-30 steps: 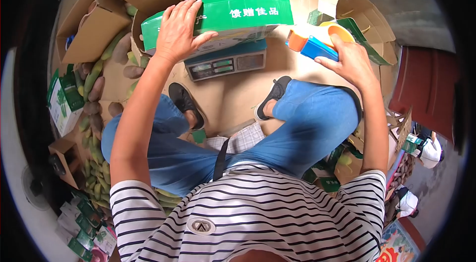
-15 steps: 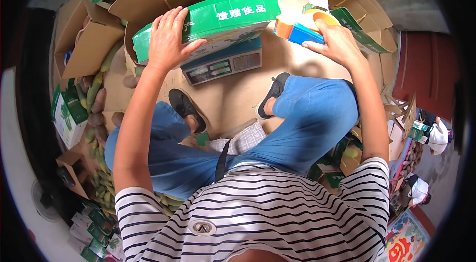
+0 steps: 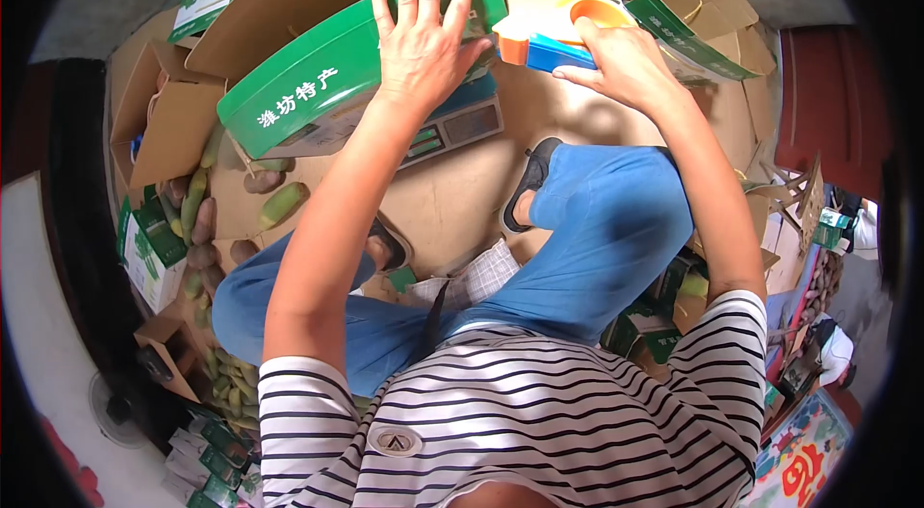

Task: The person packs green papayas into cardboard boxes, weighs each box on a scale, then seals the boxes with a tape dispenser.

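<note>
A green carton (image 3: 298, 99) with white lettering on its side lies tilted on a scale (image 3: 452, 128), whose panel shows below it. My left hand (image 3: 422, 46) rests flat on the carton near its right part, fingers spread. In my right hand (image 3: 621, 56) is a blue and orange tape dispenser (image 3: 558, 53) with a yellow roll, its orange end close to the carton's right end. Whether that end touches the carton cannot be made out.
An open carton (image 3: 688, 3) stands at the upper right, another box (image 3: 168, 114) at the left. Long green and reddish radishes (image 3: 202, 219) lie at the left. Two people (image 3: 830, 351) are far right. My knees and a shoe (image 3: 532, 183) are below the scale.
My left hand has moved right along the carton and its fingers have spread. The carton has turned and shifted left. My right hand with the tape dispenser has moved slightly left.
</note>
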`<action>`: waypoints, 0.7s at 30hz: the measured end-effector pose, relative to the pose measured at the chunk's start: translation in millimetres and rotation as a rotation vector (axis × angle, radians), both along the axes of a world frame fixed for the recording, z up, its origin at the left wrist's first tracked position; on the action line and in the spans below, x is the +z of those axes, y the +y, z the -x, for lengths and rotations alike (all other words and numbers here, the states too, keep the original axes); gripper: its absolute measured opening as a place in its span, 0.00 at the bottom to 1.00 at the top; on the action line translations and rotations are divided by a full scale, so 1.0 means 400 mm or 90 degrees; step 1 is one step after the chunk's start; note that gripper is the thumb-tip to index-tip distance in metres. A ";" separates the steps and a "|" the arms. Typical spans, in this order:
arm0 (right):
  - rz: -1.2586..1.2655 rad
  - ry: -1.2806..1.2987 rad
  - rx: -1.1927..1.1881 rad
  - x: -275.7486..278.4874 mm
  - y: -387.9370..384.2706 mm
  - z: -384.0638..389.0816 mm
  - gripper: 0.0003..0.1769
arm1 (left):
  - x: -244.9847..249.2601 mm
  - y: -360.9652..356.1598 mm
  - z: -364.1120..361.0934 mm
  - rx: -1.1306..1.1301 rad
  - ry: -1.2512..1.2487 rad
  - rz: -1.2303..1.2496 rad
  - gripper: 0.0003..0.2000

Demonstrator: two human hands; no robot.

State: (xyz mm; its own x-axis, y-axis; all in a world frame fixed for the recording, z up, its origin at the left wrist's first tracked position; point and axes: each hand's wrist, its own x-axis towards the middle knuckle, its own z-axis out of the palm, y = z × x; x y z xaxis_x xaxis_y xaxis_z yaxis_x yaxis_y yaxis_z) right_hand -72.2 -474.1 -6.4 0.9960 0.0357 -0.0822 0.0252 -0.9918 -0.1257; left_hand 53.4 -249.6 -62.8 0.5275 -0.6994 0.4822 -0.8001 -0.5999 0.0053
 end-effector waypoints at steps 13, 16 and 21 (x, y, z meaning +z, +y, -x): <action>0.006 -0.002 0.042 -0.021 -0.057 -0.015 0.28 | -0.046 -0.017 -0.020 0.027 0.021 -0.008 0.41; 0.002 -0.028 0.031 -0.031 -0.106 -0.006 0.28 | -0.050 -0.015 -0.024 0.030 0.026 -0.016 0.41; -0.019 -0.021 -0.003 -0.024 -0.131 0.020 0.27 | -0.040 -0.015 -0.025 0.018 0.031 -0.025 0.42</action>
State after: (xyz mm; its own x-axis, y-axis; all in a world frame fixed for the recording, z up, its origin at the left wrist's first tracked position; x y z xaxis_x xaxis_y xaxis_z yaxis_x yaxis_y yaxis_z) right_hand -80.4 -526.3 -16.0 0.9983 0.0333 -0.0483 0.0255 -0.9877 -0.1543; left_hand 63.5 -255.6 -78.9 0.5694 -0.7019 0.4279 -0.7822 -0.6227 0.0193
